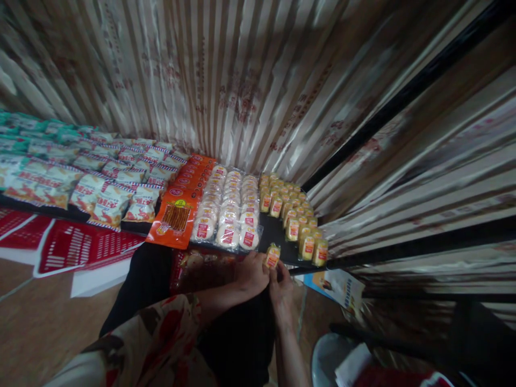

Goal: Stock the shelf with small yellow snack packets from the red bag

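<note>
My left hand (250, 273) and my right hand (281, 284) meet just below the front edge of a dark shelf (278, 232). Both pinch a small yellow snack packet with a red label (273, 255), held upright at the shelf edge. Right behind it lie rows of the same yellow packets (292, 215). To their left are clear packs of round white cakes with red labels (231, 209). My left arm wears a sleeve with a red floral print.
Orange flat snack packs (177, 215) and white-and-red puffed snack bags (108, 188) fill the shelf further left; green packs lie at the far left. Red plastic baskets (68, 247) sit below. Striped paper covers the wall. A pale bucket (334, 357) stands at the lower right.
</note>
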### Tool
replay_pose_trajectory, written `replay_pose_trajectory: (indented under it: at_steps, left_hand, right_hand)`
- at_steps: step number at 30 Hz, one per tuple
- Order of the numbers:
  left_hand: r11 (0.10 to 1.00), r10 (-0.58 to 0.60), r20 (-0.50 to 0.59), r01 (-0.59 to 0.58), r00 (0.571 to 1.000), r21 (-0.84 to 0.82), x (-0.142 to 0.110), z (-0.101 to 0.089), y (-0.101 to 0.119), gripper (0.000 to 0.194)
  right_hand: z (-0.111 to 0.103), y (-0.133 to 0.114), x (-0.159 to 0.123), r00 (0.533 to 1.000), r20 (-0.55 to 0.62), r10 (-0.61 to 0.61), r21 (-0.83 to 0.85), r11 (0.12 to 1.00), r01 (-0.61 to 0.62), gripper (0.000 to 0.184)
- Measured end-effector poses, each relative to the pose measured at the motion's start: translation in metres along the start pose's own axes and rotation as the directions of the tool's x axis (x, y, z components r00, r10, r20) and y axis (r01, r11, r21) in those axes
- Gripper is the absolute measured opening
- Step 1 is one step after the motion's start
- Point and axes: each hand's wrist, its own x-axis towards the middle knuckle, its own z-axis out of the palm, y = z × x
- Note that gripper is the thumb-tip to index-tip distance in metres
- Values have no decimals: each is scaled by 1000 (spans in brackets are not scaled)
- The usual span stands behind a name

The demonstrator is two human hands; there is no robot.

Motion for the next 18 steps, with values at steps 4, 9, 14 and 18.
replay_pose_trajectory:
  at_steps: [4, 9, 14, 18]
  left_hand:
    - [999, -1, 6, 1, 1000, 35, 6, 0, 7, 31]
    - [998, -42, 16, 41, 999, 37, 12, 0, 15, 33]
    - [995, -99, 32, 98, 995, 21, 16, 2, 20, 33]
    - [992, -121, 43, 122, 992, -23, 19, 3, 23, 33]
  right_hand:
    - [-4, -3, 8, 1000, 20, 10, -76, 997, -9, 61]
    - [-2, 4, 20, 1000, 3, -6, -59, 998, 7, 62]
    - [-2, 8, 28, 999, 45, -29, -41, 999, 30, 60]
    - [-9, -2, 31, 995, 96, -41, -115, 992, 52, 60]
